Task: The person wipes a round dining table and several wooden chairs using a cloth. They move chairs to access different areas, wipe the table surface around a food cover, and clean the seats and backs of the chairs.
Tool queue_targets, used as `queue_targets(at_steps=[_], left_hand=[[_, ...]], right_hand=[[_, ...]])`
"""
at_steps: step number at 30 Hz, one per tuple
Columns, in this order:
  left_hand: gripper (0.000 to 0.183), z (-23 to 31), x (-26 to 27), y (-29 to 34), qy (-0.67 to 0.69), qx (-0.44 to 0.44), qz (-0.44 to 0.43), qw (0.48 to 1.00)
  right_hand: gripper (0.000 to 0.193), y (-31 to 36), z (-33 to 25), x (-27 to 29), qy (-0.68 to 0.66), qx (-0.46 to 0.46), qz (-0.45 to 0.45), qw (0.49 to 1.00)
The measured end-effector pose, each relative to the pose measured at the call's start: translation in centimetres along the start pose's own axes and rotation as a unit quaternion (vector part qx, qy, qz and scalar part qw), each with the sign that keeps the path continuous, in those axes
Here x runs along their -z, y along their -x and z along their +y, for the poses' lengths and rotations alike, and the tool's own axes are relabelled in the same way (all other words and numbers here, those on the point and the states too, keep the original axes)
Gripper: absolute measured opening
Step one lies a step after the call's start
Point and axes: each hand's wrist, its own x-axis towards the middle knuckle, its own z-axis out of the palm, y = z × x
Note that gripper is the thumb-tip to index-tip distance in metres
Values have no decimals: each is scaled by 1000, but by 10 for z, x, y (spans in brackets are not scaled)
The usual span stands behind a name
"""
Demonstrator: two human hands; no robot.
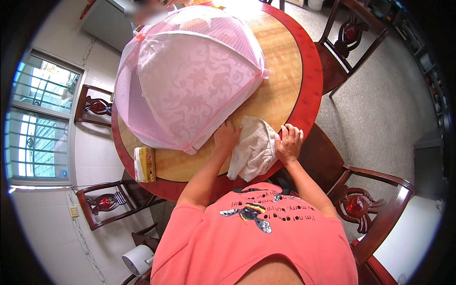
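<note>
A crumpled off-white cloth [254, 149] lies on the near edge of a round table [285, 61] with a wood-patterned top and a red rim. My left hand [227, 135] rests between this cloth and the hem of a pink tent-shaped food cover [190, 85], its fingertips at the hem. Its fingers appear extended, though partly hard to make out. On the cloth's other side, my right hand [289, 144] lies with fingers stretched over the red rim, its thumb side touching the cloth. Whatever stands beneath the cover is mostly hidden.
A yellow tissue pack [145, 164] sits at the table's left edge. Carved dark wooden chairs surround the table, including one close on my right [358, 204] and one farther right [349, 38]. Another person [147, 12] is partly visible beyond the cover.
</note>
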Motion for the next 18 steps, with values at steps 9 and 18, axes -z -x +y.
queue_targets(at_steps=[9, 18], left_hand=[[73, -4, -1, 1, -15, -4, -34, 999], [69, -3, -11, 6, 10, 84, 23, 996]], right_hand=[[44, 0, 1, -2, -13, -5, 2, 1000], [44, -1, -1, 1, -14, -9, 2, 1000]])
